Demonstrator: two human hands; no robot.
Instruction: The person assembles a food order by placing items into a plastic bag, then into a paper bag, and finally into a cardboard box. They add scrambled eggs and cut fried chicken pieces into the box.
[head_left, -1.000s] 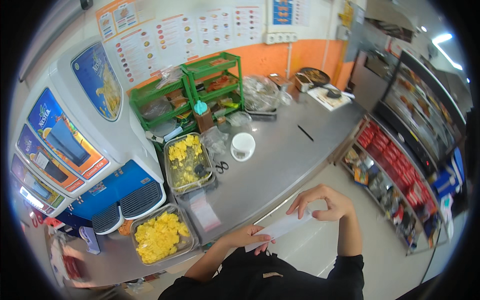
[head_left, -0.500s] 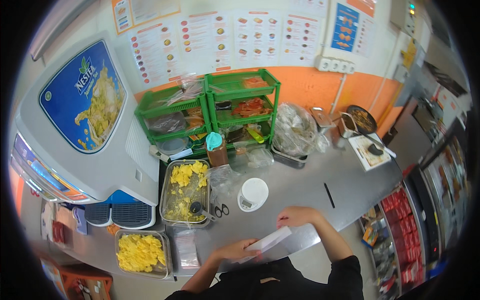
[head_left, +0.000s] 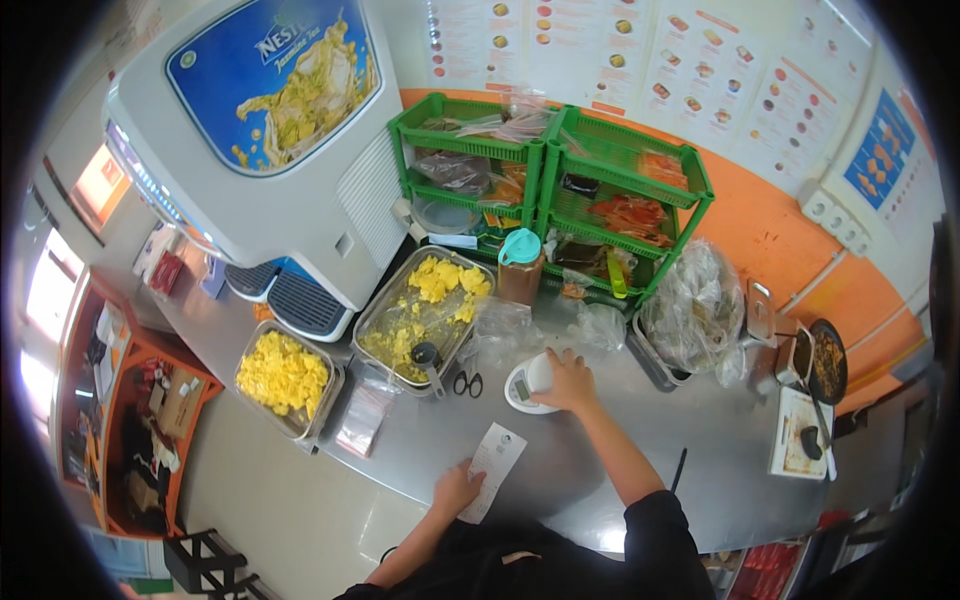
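My left hand pinches the lower part of a long white printed paper slip near the table's front edge. Reaching further in, my right hand has its fingers round the right side of a white kitchen scale with a small display. The scale's round white top is partly hidden by that hand. Just left of the scale lies a pair of dark scissors. Behind it rest crumpled clear plastic bags.
Left of the scale are a tray with scrambled egg and a dark scoop, a fuller egg tray and flat clear bags. Green racks, a drink dispenser and a turquoise-lidded jug stand behind. A black pen lies right.
My view has turned left. My right hand has left the slip's side and reached forward onto the scale. My left hand still holds the slip, now turned more upright with its print showing.
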